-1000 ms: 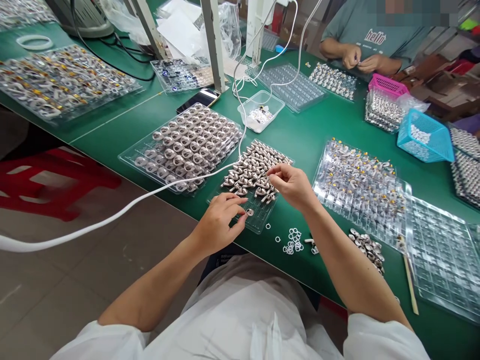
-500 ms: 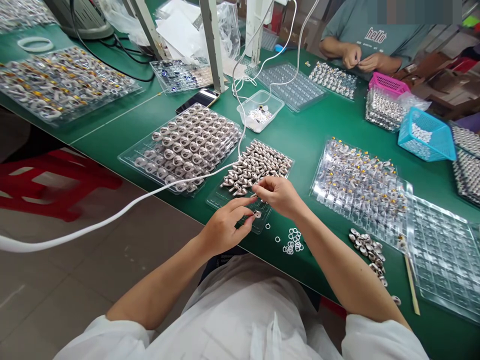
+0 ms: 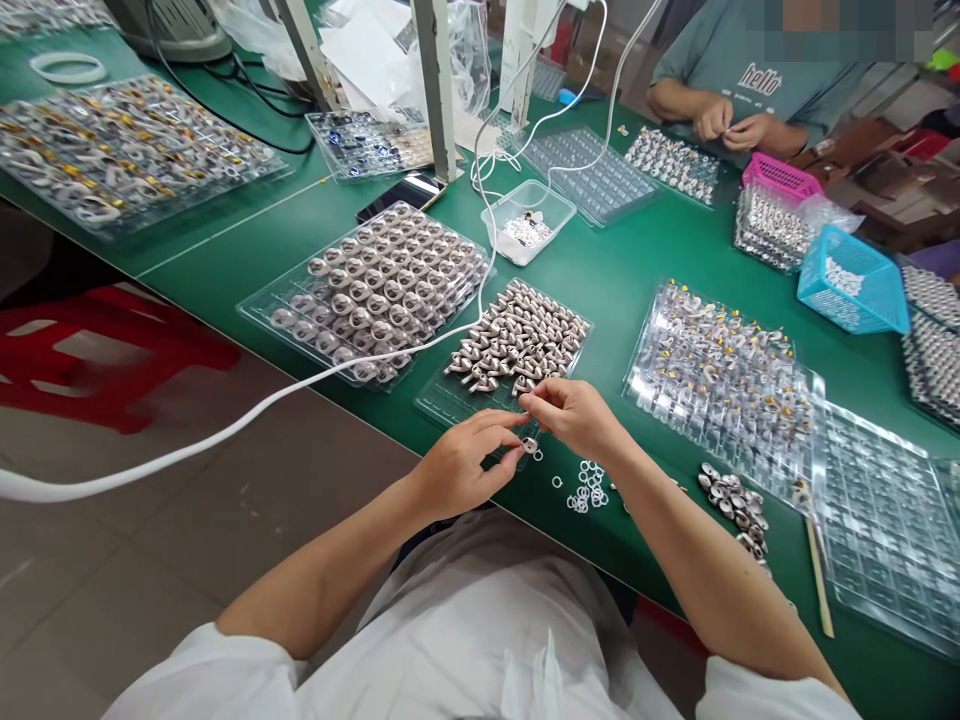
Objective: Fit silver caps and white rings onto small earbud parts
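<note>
Person at the green table [image 3: 637,260] has the left hand [image 3: 465,465] pinched on a small metal piece [image 3: 529,446] at the near edge of the clear tray [image 3: 442,405] of grey parts, right hand [image 3: 577,418] bunched closed just above it (can't tell if it holds anything), loose white rings [image 3: 589,487] just beside.
</note>
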Demonstrator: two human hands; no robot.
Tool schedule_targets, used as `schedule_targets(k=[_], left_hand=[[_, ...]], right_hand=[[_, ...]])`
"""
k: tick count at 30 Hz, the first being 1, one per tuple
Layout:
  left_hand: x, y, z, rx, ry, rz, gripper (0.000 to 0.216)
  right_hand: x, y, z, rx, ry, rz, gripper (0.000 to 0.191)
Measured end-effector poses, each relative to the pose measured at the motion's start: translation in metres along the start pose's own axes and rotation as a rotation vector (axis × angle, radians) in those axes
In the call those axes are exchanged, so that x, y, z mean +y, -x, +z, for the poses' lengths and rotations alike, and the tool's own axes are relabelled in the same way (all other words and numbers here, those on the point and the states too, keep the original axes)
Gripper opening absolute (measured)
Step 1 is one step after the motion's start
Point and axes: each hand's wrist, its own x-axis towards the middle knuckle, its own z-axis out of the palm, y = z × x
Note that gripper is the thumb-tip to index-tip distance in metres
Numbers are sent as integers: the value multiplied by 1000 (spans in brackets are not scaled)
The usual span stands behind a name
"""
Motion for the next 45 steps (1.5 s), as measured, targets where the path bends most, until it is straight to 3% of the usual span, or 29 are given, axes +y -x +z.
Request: schedule_targets(k=[10, 16, 22, 32, 45], left_hand=[[1, 2, -5, 35, 13, -67, 8], [-4, 5, -7, 35, 34, -105, 8], [-5, 5, -13, 42, 62, -186, 5], [-5, 1, -21, 113, 11, -297, 6], [-10, 7, -32, 184, -21, -316, 3]], right_hand=[[6, 3, -6, -109, -128, -102, 24], [-2, -3, -12, -65, 161, -320, 13], [-9, -11, -11, -101, 398, -471, 17], [-16, -30, -1, 96, 740, -379, 16], [-22, -35, 8, 60, 1020, -370, 20]])
